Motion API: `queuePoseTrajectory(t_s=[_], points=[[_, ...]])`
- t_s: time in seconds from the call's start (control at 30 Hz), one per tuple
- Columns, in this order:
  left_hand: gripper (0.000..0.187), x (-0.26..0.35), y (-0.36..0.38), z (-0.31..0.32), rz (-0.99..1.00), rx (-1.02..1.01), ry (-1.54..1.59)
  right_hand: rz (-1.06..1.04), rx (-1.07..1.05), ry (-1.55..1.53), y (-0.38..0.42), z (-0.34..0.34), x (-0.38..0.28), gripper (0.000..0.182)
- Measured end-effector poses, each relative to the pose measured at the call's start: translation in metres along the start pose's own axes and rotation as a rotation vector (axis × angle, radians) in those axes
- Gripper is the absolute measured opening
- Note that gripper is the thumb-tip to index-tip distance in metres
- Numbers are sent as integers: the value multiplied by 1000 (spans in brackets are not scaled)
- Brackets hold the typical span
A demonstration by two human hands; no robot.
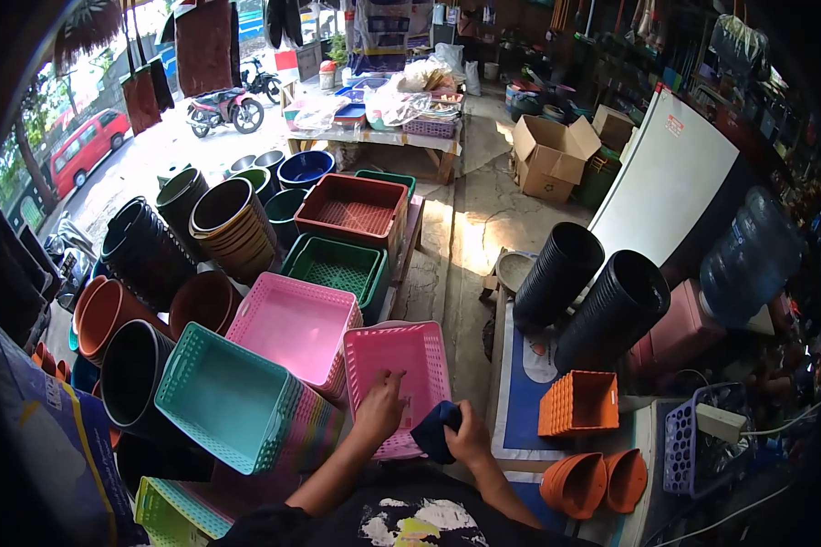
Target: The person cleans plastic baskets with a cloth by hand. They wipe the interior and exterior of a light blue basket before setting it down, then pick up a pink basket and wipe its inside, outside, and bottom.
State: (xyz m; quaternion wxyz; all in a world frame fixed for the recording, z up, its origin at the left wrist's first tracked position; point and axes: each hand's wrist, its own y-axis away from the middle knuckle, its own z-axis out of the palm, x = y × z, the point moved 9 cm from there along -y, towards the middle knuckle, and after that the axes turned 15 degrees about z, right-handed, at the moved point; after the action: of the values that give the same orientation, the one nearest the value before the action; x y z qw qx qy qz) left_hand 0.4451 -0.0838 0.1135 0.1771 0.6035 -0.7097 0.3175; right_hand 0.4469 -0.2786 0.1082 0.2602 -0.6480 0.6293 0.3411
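Note:
A pink plastic basket (399, 351) with perforated sides is in front of my body, its open top facing me. My left hand (380, 407) is closed over its left side, with the fingertips showing inside the basket. In my right hand (470, 436) is a bunched dark blue cloth (438, 432), which lies against the basket's lower right part. Just left of the basket stands a stack topped by another pink basket (294, 324). Nearer to me is a stack with a teal basket (223, 401) on top.
Green (337, 264) and dark red crates (351, 205) stand beyond the stacks. Pots and buckets (233, 214) crowd the left. On the right are tall black pot stacks (611, 310), orange square pots (579, 406) and a purple basket (693, 438). A cardboard box (552, 155) sits farther back.

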Motion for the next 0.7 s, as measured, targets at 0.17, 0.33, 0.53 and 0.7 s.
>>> queuePoseTrajectory(t_s=[0.17,0.33,0.53,0.7], points=[[70,-31,1,29,-95,-339,-380,-19,-59,13,-3,6,-16,35],[60,-53,7,53,-62,-395,-361,-35,-60,33,-5,11,-15,32],[61,-67,26,75,-72,-389,-267,-10,-88,50,-5,18,-10,32],[54,-73,28,80,-91,-362,-139,-3,-109,67,-5,28,-2,36]])
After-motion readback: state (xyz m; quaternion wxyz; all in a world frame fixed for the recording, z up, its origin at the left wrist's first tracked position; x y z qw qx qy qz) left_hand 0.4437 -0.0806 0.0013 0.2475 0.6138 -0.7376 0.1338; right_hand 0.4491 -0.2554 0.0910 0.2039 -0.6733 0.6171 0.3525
